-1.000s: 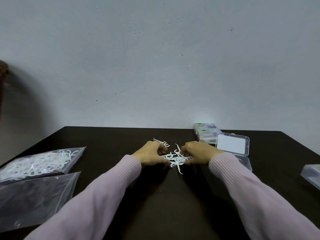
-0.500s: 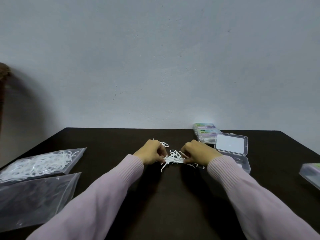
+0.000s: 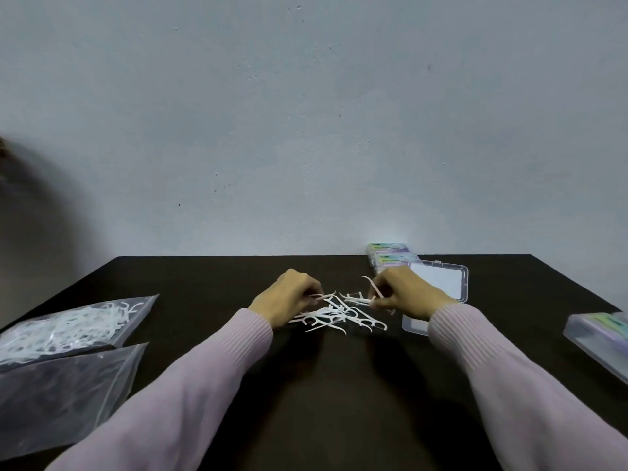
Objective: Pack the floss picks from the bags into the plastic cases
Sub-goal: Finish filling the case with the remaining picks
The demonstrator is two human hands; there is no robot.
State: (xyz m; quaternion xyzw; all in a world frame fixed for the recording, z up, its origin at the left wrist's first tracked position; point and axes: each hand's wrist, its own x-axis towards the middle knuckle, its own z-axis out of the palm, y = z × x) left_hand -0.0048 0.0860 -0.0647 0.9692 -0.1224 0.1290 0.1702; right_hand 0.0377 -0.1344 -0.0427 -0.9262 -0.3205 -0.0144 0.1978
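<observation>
Two bags (image 3: 68,321), four plastic cases (image 3: 438,283), two hands (image 3: 289,297)

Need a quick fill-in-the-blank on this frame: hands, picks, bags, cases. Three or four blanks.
1. The loose floss picks lie on the dark table between the two ____.
2. The right hand pinches a ____.
3. The bag of picks lies at the table's ____ edge.
4. The open case by the right hand has its ____ raised.

Missing words: hands; floss pick; left; lid
</observation>
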